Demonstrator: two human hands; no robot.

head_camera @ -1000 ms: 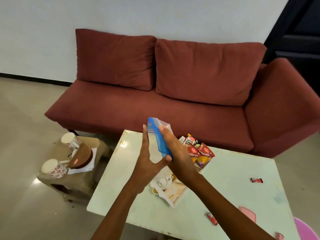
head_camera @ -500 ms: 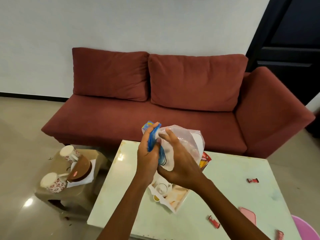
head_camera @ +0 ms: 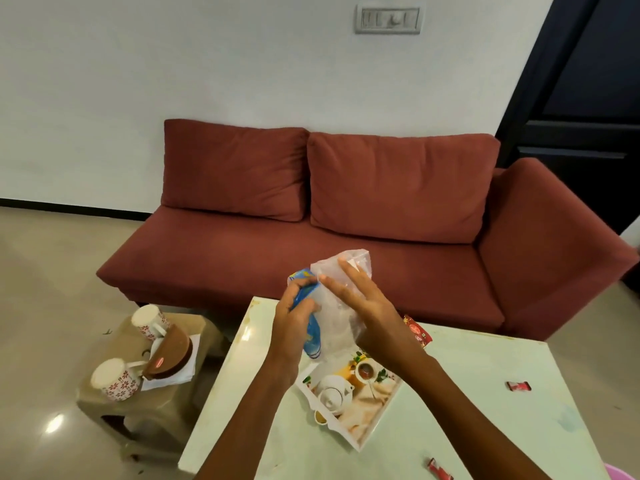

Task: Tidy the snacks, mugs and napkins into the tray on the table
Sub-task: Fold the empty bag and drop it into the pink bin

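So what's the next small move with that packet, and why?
Probably lower the packet into the tray: the left hand grips its blue edge, the right hand lies flat against its clear side, and it is held right above the tray's far end.

Tray: white rim, teapot print, flat on worktop, skewed to its edges. Red snack packets at the tray's far end. Plastic pack, blue and clear, upright above the tray: left hand has a grip on the blue side, right hand has straight fingers on the clear side. Two loose red sweets on the worktop: far sweet, near sweet. On the stool: far mug, near mug, both flower-print, with white napkins between them.
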